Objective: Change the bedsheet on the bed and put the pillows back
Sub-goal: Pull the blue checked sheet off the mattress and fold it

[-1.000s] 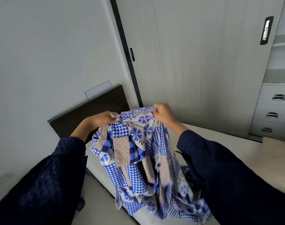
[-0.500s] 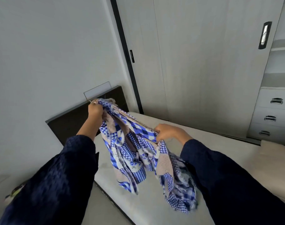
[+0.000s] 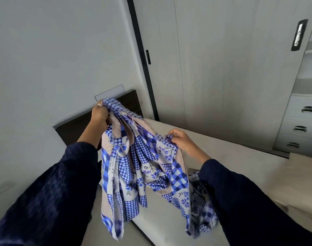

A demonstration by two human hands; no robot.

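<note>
Bare mattress [image 3: 228,157] beside pale wardrobe [image 3: 222,68]

Left hand [image 3: 99,112] raised at centre-left of the frame, gripping a bunched edge of the blue-and-white patterned bedsheet [image 3: 142,162]. Right hand [image 3: 180,139] lower, right of centre, pinching another part of the same edge — cloth stretched between them, the rest hanging in folds over the bare mattress [image 3: 231,167]. Dark headboard [image 3: 75,126] behind the left hand; wardrobe doors [image 3: 222,68] at upper right, drawers [image 3: 301,121] at right edge.
</note>
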